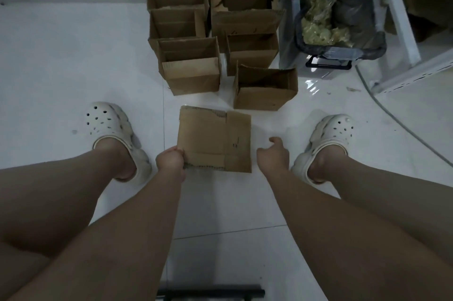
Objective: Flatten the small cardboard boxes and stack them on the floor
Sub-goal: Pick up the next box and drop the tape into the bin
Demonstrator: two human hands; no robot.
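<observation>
A flattened brown cardboard box (215,139) lies over the white tile floor between my feet. My left hand (170,160) grips its near left corner. My right hand (273,155) hovers just off the box's right edge, fingers loosely curled and holding nothing. Beyond the flat piece stand several open, unflattened cardboard boxes in two rows, the nearest being one on the left (190,65) and one on the right (266,87).
My feet in white clogs (111,126) (328,139) flank the flat box. A clear bin with a dark bag of scraps (335,9) stands at the back right, next to a white metal frame (402,31). A grey cable (392,114) crosses the floor on the right.
</observation>
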